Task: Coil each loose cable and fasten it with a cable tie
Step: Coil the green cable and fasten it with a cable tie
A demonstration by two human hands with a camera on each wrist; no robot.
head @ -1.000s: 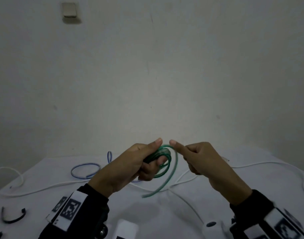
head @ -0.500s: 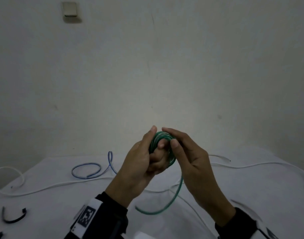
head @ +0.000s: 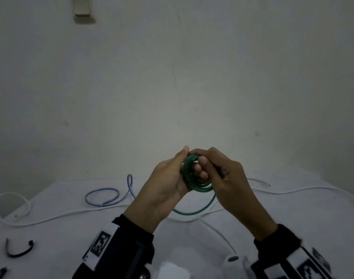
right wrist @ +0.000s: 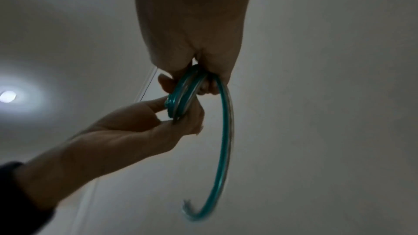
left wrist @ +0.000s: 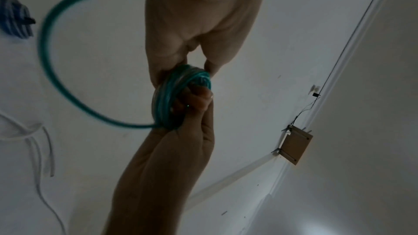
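A green cable is wound into a small coil held up above the white table. My left hand grips the coil, thumb on top and fingers through its middle. From the right, my right hand pinches the coil's top and curls round the strand. A short free tail hangs in an arc below the hands. In the left wrist view the coil sits between both hands and the tail sweeps left. The right wrist view has the coil edge-on and the tail curving down.
On the table a loose blue cable lies left of the hands. White cables run across on the left and the right. A black cable tie lies at the near left. A bare wall stands behind.
My right hand has closed in from beside the coil onto its top, laying more cable on. Both hands rose a little, and the hanging tail has swung under them.
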